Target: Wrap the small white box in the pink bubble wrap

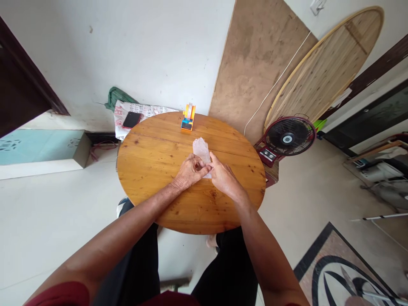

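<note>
Round wooden desk (153, 178), centre frame. Red fan (288, 138), right of it. Left hand (188, 172) and right hand (225, 176), mid-desk: fingers of both pinched shut on near end of clear plastic pouch (201, 148); far end lies free, handling seemingly midway. Orange dispenser (188, 119), far edge, untouched.

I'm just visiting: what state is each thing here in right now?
bag, lies flat on the table, near end pinched by both hands.
left hand, fingers closed on the bag.
right hand, fingers closed on the bag.
orange gadget, upright at the table's far edge, untouched.
phone, lying flat, screen dark.
fan, standing beside the table; spinning or not, cannot tell.
round board, leaning against the wall.
</note>
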Tool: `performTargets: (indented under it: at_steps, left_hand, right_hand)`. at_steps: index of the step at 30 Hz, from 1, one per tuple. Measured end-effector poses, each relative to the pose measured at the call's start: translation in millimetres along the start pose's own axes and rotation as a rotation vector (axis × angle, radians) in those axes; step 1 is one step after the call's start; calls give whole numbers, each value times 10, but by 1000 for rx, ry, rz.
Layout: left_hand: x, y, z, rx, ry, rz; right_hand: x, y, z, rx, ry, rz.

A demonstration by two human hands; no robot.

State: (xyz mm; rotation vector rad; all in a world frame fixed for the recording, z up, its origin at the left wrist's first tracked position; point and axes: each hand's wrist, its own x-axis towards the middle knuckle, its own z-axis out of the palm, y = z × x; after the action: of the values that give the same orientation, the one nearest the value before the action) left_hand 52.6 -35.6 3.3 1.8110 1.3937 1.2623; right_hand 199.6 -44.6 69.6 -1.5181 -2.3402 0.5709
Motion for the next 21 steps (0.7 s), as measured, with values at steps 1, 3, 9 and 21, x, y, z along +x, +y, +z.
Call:
performTargets:
  at_steps: [1, 3, 9, 21]
  left_hand:
    - [9, 32, -1, 38, 1, -36]
    - [44, 99, -4, 122, -14, -111]
    - [217, 279, -59, 299, -140, -253]
    - [268, 211, -33, 361, -230, -249]
  right_hand:
    - [10, 4, -21, 10, -10, -9]
    - [46, 42, -66, 47, -35, -34]
    - [211, 218, -171, 113, -96, -56]
    - [494, 554, -309, 534, -245, -101]
